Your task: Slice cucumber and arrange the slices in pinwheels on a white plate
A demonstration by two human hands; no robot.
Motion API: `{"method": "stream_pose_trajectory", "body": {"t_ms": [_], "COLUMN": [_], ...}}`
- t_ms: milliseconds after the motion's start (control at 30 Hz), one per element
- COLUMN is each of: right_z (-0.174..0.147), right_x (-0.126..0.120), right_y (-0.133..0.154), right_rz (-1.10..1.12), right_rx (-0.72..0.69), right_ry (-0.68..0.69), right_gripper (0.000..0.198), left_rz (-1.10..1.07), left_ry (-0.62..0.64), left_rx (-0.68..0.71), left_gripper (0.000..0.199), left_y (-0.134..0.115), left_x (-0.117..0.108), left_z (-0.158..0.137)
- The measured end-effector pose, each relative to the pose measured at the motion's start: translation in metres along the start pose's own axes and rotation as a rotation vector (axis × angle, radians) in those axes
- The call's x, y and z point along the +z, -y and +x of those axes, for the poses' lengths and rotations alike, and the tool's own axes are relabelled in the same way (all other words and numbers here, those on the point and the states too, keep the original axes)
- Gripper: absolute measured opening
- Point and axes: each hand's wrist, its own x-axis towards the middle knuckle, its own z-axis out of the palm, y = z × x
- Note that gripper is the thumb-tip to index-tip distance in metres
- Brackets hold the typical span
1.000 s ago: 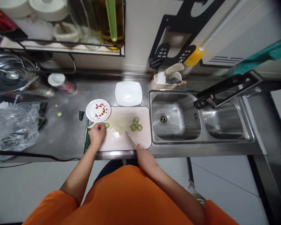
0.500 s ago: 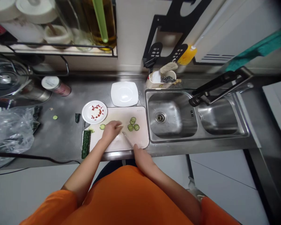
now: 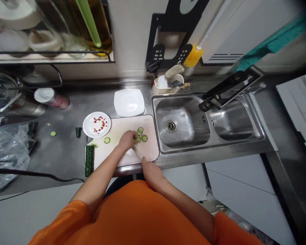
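On the pale cutting board (image 3: 149, 151), my left hand (image 3: 127, 140) has its fingertips pinched together at the edge of a small group of cucumber slices (image 3: 144, 137), on the slice nearest to it. My right hand (image 3: 152, 172) is wrapped round the handle of a knife (image 3: 137, 152), at the board's front edge. The blade points up and left toward my left fingers, just below them. One lone slice (image 3: 107, 140) lies left of my left hand. A length of dark green cucumber (image 3: 89, 161) rests along the board's left edge.
A white plate with red bits (image 3: 88, 126) overlaps the board's upper left corner. Behind the board sits a square white plate (image 3: 129, 102). The double sink (image 3: 183, 120) with its black faucet (image 3: 219, 86) is on the right; a plastic bag (image 3: 7, 153) lies far left.
My left hand has moved right across the board to the group of slices. My right hand still holds the knife low at the front edge. The whole view has shifted slightly.
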Motion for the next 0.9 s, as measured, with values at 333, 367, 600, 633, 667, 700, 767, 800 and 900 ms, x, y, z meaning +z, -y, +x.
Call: {"method": "stream_pose_trajectory", "body": {"t_ms": [333, 367, 600, 633, 667, 700, 767, 800, 900], "right_z": [0.001, 0.001, -0.001, -0.001, 0.000, 0.000, 0.001, 0.001, 0.003], "right_x": [0.000, 0.000, -0.004, -0.004, -0.004, -0.003, -0.001, 0.001, 0.005], "right_y": [-0.002, -0.002, -0.005, -0.005, -0.006, -0.007, -0.008, -0.010, -0.013], "right_rz": [-0.031, -0.038, -0.065, -0.066, -0.067, -0.066, -0.063, -0.061, -0.048], "right_rx": [0.012, 0.009, 0.003, 0.003, 0.001, -0.004, -0.020, -0.026, -0.032], "right_ry": [0.005, 0.008, 0.028, 0.025, 0.020, 0.014, 0.000, -0.011, -0.043], "right_gripper": [0.034, 0.035, 0.040, 0.041, 0.041, 0.042, 0.043, 0.044, 0.042], "left_rz": [-0.228, -0.225, -0.150, -0.138, -0.127, -0.118, -0.104, -0.100, -0.095], "left_ry": [-0.073, -0.080, -0.073, -0.100, -0.139, -0.187, -0.297, -0.345, -0.445], "left_rx": [-0.070, -0.093, -0.065, -0.055, -0.044, -0.034, -0.025, -0.028, -0.026], "left_gripper": [0.014, 0.015, 0.019, 0.019, 0.020, 0.021, 0.023, 0.026, 0.031], "left_y": [0.014, 0.021, 0.047, 0.048, 0.048, 0.048, 0.049, 0.050, 0.056], "left_x": [-0.017, -0.021, -0.040, -0.038, -0.036, -0.032, -0.022, -0.016, 0.005], "left_z": [-0.017, -0.019, -0.025, -0.026, -0.028, -0.030, -0.037, -0.041, -0.052]}}
